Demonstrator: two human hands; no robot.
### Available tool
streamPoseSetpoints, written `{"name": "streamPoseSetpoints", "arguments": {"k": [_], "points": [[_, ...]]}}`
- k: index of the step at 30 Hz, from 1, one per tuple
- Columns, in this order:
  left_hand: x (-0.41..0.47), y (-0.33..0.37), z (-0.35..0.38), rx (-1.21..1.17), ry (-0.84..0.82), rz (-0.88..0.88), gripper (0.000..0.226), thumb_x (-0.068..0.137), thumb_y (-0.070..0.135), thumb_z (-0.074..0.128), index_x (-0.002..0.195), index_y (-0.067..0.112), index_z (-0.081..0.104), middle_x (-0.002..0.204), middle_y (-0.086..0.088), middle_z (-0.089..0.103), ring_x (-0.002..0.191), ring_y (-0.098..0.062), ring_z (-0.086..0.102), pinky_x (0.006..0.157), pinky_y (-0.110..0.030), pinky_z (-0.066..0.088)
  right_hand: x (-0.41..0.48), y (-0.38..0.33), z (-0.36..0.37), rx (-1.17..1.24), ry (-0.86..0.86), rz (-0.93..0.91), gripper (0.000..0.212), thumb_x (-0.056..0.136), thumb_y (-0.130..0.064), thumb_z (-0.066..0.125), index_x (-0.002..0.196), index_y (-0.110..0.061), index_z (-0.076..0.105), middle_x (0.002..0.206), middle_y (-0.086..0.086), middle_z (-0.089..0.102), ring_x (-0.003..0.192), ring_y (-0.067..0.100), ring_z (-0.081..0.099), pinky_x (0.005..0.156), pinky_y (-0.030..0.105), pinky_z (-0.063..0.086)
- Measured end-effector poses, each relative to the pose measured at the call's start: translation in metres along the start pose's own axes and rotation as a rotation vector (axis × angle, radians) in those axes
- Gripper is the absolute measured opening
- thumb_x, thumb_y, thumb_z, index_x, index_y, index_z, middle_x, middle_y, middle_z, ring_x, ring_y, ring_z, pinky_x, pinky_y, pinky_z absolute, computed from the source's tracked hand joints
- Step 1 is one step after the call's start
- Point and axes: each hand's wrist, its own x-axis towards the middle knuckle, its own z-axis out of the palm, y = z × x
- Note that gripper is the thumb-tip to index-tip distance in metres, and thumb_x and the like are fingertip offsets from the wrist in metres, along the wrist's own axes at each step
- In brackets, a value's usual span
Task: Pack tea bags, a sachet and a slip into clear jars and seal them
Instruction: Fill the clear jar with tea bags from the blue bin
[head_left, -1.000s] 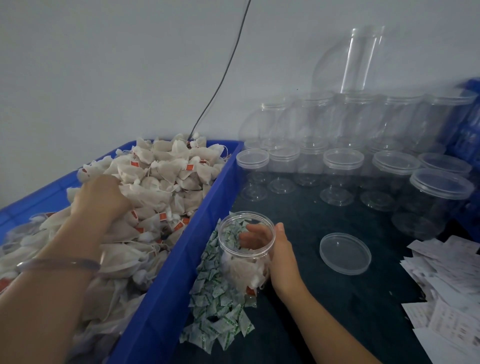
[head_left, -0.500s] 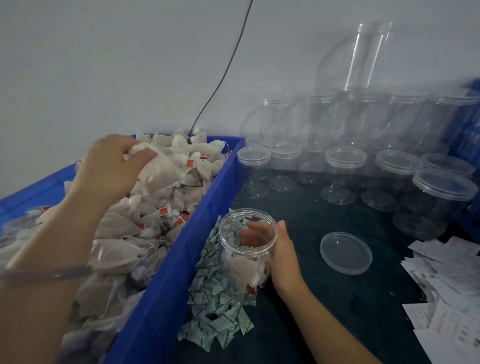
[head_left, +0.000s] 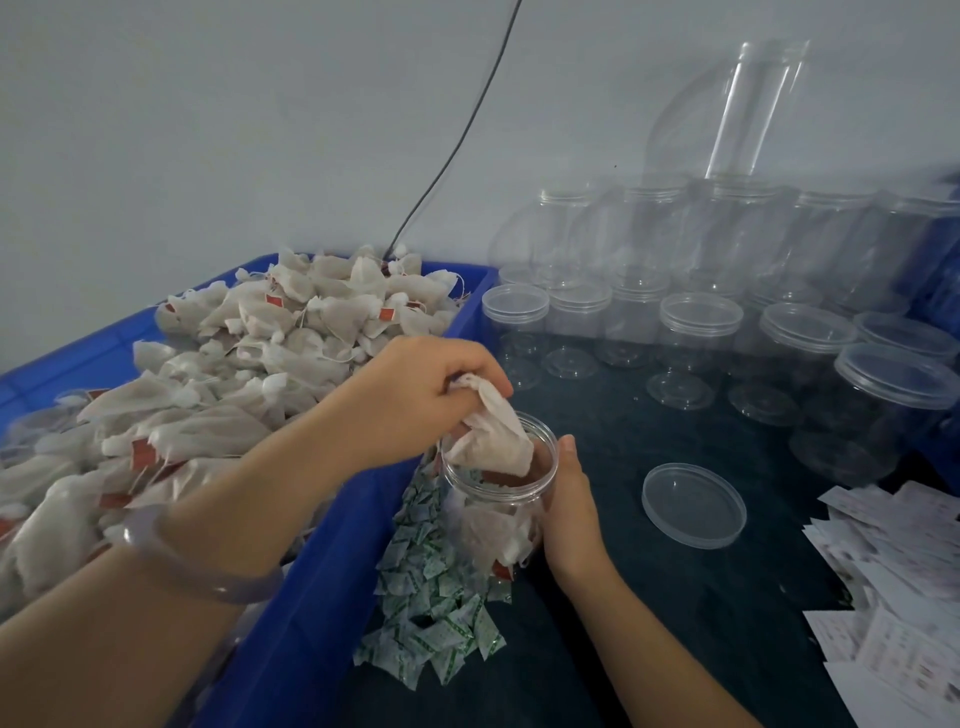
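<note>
Your left hand (head_left: 410, 395) pinches tea bags (head_left: 493, 439) at the mouth of the open jar (head_left: 501, 514), which your right hand (head_left: 569, 504) grips. Sachets (head_left: 436, 613) crowd its left against the blue bin (head_left: 332, 571); 1 loose lid (head_left: 693, 504) and slips (head_left: 893, 566) lie to its right.

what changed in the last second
The left hand gripped a tea bag in the bin, lifted it and carried it right; it now holds it at the mouth of the jar. The right hand still holds the jar; the lid lies where it was.
</note>
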Motion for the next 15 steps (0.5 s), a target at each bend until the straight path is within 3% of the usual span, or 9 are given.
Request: {"name": "streamPoseSetpoints", "arguments": {"k": [2, 6, 8, 11, 13, 15], "points": [[0.002, 0.005, 0.003, 0.090, 0.037, 0.067, 0.029, 0.088, 0.002, 0.055, 0.093, 0.024, 0.074, 0.075, 0.027, 0.062, 0.075, 0.014, 0.058, 0.067, -0.002, 0.040, 0.000, 0.000, 0.000, 0.002, 0.006, -0.004, 0.063, 0.100, -0.050, 0.021, 0.086, -0.028, 0.078, 0.097, 0.004, 0.076, 0.098, 0.017, 0.070, 0.090, 0.035, 0.051], [0.006, 0.009, -0.001, 0.204, 0.198, 0.126, 0.028, 0.085, -0.006, 0.055, 0.095, 0.011, 0.075, 0.076, 0.016, 0.062, 0.068, 0.016, 0.052, 0.065, -0.002, 0.037, 0.001, 0.002, -0.001, 0.003, 0.011, -0.012, 0.065, 0.100, -0.050, 0.020, 0.088, -0.022, 0.078, 0.096, 0.004, 0.076, 0.095, 0.017, 0.071, 0.086, 0.033, 0.052], [0.005, 0.009, -0.002, 0.244, 0.029, 0.085, 0.026, 0.087, -0.001, 0.055, 0.096, 0.014, 0.074, 0.071, 0.020, 0.059, 0.070, 0.015, 0.053, 0.065, -0.004, 0.038, 0.002, 0.003, 0.000, -0.014, -0.001, -0.024, 0.065, 0.103, -0.047, 0.018, 0.087, -0.027, 0.078, 0.096, 0.002, 0.076, 0.096, 0.015, 0.071, 0.083, 0.028, 0.051], [0.007, 0.013, 0.014, 0.398, -0.286, 0.010, 0.018, 0.090, 0.016, 0.058, 0.099, 0.021, 0.073, 0.091, 0.010, 0.068, 0.086, -0.002, 0.059, 0.077, -0.019, 0.045, 0.003, 0.003, -0.001, -0.031, -0.030, -0.050, 0.066, 0.105, -0.043, 0.016, 0.088, -0.033, 0.078, 0.096, -0.001, 0.076, 0.095, 0.010, 0.070, 0.076, 0.018, 0.052], [0.009, 0.015, 0.021, 0.422, -0.340, -0.027, 0.017, 0.088, 0.024, 0.064, 0.104, 0.025, 0.071, 0.100, 0.010, 0.067, 0.093, -0.006, 0.059, 0.083, -0.025, 0.047, 0.002, 0.003, -0.001, -0.034, -0.046, -0.050, 0.063, 0.102, -0.049, 0.017, 0.089, -0.038, 0.078, 0.098, -0.004, 0.076, 0.097, 0.008, 0.070, 0.078, 0.017, 0.051], [0.009, 0.013, 0.018, 0.294, -0.314, -0.040, 0.021, 0.085, 0.029, 0.069, 0.106, 0.027, 0.071, 0.103, 0.014, 0.068, 0.096, 0.001, 0.059, 0.085, -0.017, 0.046, 0.003, 0.004, -0.002, -0.021, -0.030, -0.039, 0.061, 0.093, -0.056, 0.022, 0.091, -0.032, 0.078, 0.099, -0.001, 0.076, 0.100, 0.012, 0.069, 0.087, 0.026, 0.050]]}}
